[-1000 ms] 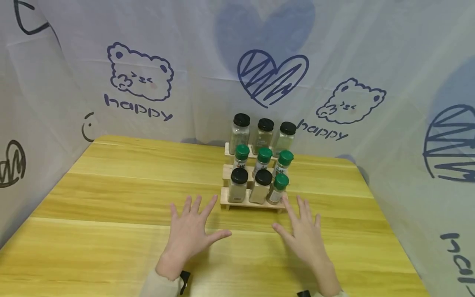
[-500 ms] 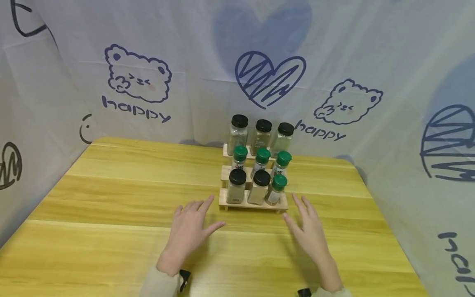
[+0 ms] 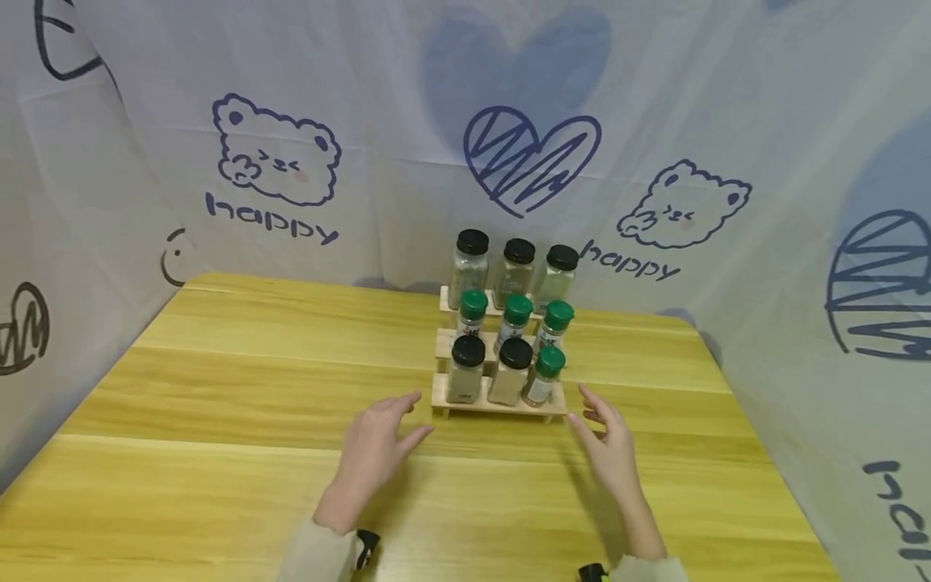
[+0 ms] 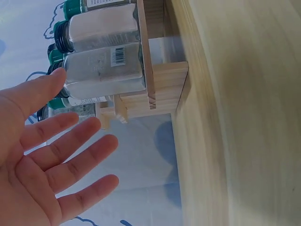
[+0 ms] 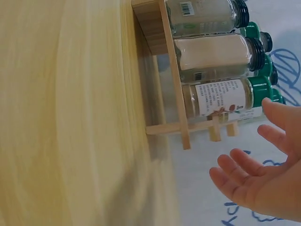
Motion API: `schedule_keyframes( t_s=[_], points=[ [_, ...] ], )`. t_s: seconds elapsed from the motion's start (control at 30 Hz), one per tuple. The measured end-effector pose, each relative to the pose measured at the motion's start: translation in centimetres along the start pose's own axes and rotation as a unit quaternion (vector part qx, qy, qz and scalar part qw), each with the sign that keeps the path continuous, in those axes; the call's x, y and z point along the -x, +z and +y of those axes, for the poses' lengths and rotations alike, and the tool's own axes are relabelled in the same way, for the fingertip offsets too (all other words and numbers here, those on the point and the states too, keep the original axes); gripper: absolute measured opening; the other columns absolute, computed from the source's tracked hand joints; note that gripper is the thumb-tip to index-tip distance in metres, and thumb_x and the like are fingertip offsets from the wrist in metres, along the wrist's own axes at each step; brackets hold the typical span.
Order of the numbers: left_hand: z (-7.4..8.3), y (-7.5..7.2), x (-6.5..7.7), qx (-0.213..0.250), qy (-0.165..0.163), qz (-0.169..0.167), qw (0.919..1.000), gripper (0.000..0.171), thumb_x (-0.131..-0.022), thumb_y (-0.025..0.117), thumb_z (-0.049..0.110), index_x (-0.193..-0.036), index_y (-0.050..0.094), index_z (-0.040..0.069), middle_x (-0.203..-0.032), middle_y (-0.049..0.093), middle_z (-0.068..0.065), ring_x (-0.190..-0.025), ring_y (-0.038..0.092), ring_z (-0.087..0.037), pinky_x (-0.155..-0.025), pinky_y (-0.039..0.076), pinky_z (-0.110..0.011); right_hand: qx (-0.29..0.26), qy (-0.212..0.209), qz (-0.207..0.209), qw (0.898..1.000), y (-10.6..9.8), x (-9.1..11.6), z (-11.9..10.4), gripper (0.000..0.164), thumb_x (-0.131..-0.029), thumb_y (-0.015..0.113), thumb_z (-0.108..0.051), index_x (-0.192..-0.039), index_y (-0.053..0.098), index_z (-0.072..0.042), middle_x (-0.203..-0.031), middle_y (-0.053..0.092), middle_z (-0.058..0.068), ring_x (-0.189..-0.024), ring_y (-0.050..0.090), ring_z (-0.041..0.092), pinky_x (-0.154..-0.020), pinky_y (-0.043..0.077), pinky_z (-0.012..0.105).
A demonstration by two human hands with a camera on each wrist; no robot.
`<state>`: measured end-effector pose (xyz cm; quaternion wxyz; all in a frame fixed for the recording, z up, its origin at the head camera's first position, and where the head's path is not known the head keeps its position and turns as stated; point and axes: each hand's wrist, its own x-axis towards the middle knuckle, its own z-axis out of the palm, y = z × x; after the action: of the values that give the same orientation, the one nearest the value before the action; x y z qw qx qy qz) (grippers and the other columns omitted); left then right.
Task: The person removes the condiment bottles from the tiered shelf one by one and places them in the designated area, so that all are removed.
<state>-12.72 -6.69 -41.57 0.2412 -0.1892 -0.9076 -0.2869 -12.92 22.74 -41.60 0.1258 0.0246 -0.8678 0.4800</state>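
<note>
A three-step wooden spice rack (image 3: 499, 407) stands toward the back of the table and bears several spice jars. On its lowest step are two black-capped jars (image 3: 464, 376) and, at the right end, a green-capped jar (image 3: 544, 378). Green caps top the middle row, black caps the back row. My left hand (image 3: 374, 444) hovers in front of the rack's left end, holding nothing, its fingers spread in the left wrist view. At the front right of the rack my right hand (image 3: 611, 449) is also empty, fingers loosely bent. Neither hand touches the rack.
The rack rests on a yellow wooden table (image 3: 218, 388) with rounded far corners. Behind it and along both sides hangs a white curtain (image 3: 407, 97) printed with hearts, bears and lettering.
Both hands have drawn their fingers in from a wide spread. My right hand has shifted right, away from the rack's corner. Rack and jars have stayed put.
</note>
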Motion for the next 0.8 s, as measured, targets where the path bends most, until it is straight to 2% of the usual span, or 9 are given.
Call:
schedule_keyframes(
  t_s=[0.07, 0.23, 0.3, 0.37, 0.57, 0.8],
  points=[
    [-0.1, 0.2, 0.0, 0.012, -0.009, -0.004, 0.9999, 0.041, -0.07, 0.075, 0.02, -0.102, 0.062, -0.003, -0.085, 0.066, -0.013, -0.07, 0.063, -0.023, -0.057, 0.052, -0.028, -0.016, 0.013, 0.004, 1.0, 0.1, -0.2, 0.2, 0.043, -0.087, 0.058, -0.011, -0.127, 0.047, 0.001, -0.116, 0.049, 0.024, -0.102, 0.05, 0.036, -0.079, 0.047, 0.042],
    [-0.2, 0.4, -0.1, 0.034, -0.042, -0.021, 0.9983, 0.04, -0.071, 0.074, 0.02, -0.103, 0.063, -0.001, -0.087, 0.066, -0.013, -0.075, 0.063, -0.025, -0.063, 0.052, -0.033, -0.05, 0.038, 0.01, 0.998, 0.5, -0.7, 1.0, 0.038, -0.087, 0.057, -0.006, -0.123, 0.049, 0.003, -0.113, 0.052, 0.025, -0.096, 0.053, 0.03, -0.074, 0.046, 0.021],
    [-0.2, 0.5, -0.2, 0.041, -0.049, -0.026, 0.9976, 0.039, -0.072, 0.074, 0.02, -0.103, 0.063, -0.001, -0.087, 0.065, -0.013, -0.076, 0.062, -0.025, -0.065, 0.052, -0.034, -0.062, 0.048, 0.01, 0.997, 0.6, -0.9, 1.3, 0.037, -0.087, 0.056, -0.004, -0.122, 0.05, 0.005, -0.112, 0.052, 0.026, -0.094, 0.053, 0.026, -0.072, 0.046, 0.016],
    [-0.2, 0.5, -0.3, 0.048, -0.057, -0.03, 0.9968, 0.039, -0.072, 0.074, 0.019, -0.103, 0.062, -0.001, -0.088, 0.065, -0.013, -0.077, 0.062, -0.025, -0.067, 0.052, -0.035, -0.077, 0.058, 0.008, 0.995, 0.8, -1.1, 1.5, 0.037, -0.087, 0.056, -0.003, -0.122, 0.049, 0.006, -0.112, 0.052, 0.027, -0.092, 0.054, 0.023, -0.073, 0.047, 0.018],
    [-0.4, 0.7, -0.6, 0.058, -0.062, -0.03, 0.9959, 0.036, -0.073, 0.073, 0.017, -0.102, 0.063, -0.002, -0.089, 0.065, -0.013, -0.078, 0.062, -0.024, -0.07, 0.051, -0.036, -0.114, 0.1, -0.003, 0.988, 1.4, -2.0, 2.1, 0.037, -0.088, 0.055, -0.003, -0.123, 0.048, 0.008, -0.114, 0.05, 0.029, -0.086, 0.054, 0.009, -0.075, 0.051, 0.032],
    [-0.4, 0.6, -1.0, 0.069, -0.063, -0.028, 0.9952, 0.034, -0.074, 0.073, 0.015, -0.101, 0.063, -0.001, -0.088, 0.065, -0.013, -0.078, 0.062, -0.024, -0.069, 0.051, -0.036, -0.138, 0.158, 0.001, 0.978, 2.4, -2.9, 3.2, 0.038, -0.087, 0.057, -0.006, -0.123, 0.049, 0.006, -0.111, 0.053, 0.025, -0.08, 0.052, 0.005, -0.066, 0.05, 0.024]
  ],
)
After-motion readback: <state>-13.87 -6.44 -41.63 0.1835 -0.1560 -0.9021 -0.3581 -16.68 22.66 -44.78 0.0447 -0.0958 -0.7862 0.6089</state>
